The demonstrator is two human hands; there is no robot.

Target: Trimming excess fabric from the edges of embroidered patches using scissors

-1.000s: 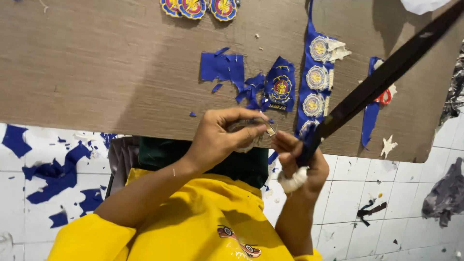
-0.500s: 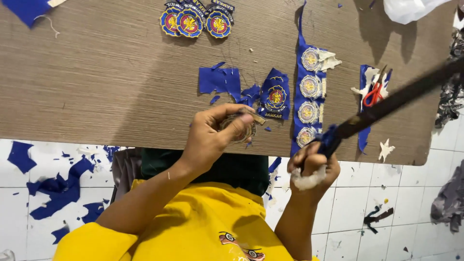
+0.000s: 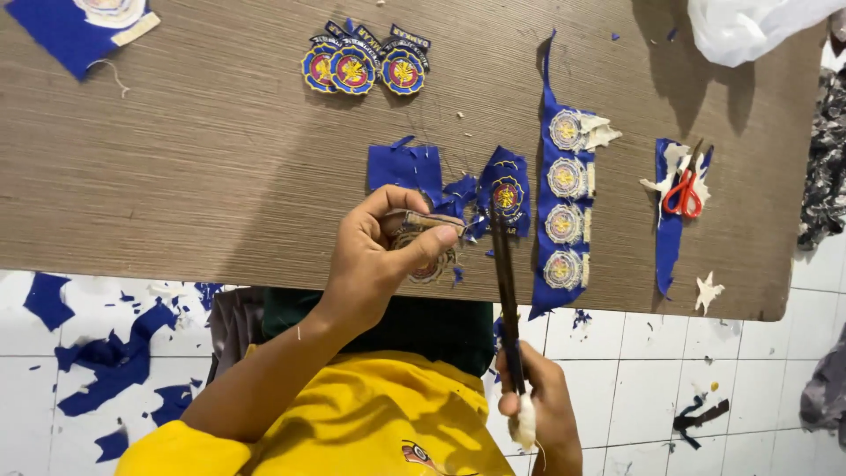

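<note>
My left hand (image 3: 379, 256) pinches a small round embroidered patch (image 3: 429, 266) over the near edge of the brown table (image 3: 176, 159). My right hand (image 3: 546, 410), lower down over my lap, grips a long dark rod-like tool (image 3: 505, 282) by its white-wrapped handle. The rod stands nearly upright, its tip just right of the held patch. Just beyond the tip lies a patch still in blue cloth (image 3: 507, 194). A blue strip with several round patches (image 3: 564, 203) lies to the right.
Three trimmed patches (image 3: 361, 66) sit at the far middle of the table. Red-handled scissors (image 3: 683, 189) rest on a blue scrap at the right. A white plastic bag (image 3: 749, 26) lies top right. Blue cloth scraps (image 3: 97, 370) litter the tiled floor.
The dark tool has swung from a slant toward the upper right to nearly upright beside the held patch. My right hand has dropped lower. My left hand keeps its hold on the patch.
</note>
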